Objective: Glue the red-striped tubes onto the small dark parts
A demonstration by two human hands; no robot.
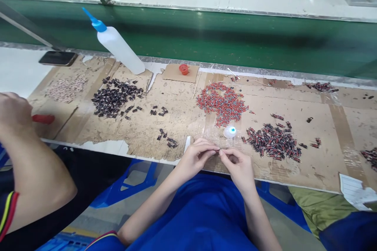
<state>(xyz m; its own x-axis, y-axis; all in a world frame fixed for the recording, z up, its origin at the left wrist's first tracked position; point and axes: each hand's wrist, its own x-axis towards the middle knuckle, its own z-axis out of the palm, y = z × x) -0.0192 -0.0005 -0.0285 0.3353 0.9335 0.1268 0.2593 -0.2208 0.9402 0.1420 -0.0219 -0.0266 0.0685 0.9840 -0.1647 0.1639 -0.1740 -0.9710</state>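
Note:
My left hand [198,157] and my right hand [238,164] meet at the fingertips over the front edge of the cardboard-covered bench. Between them is a tiny dark and reddish part [218,150], pinched from both sides; its exact kind is too small to make out. Just beyond my fingers stands a small white bottle [229,131] with a blue tip. Behind it lies a heap of small red parts [220,102]. To the right of my right hand is a pile of black-and-red parts [273,141]. Several black pieces [171,142] lie left of my left hand.
A tall white squeeze bottle [120,49] with a blue nozzle stands near a heap of black pieces [113,98]. Farther back are a red cap [183,69] and a green conveyor belt [188,33]. At left, a co-worker's arm [35,157] reaches over the bench beside pinkish parts [66,89].

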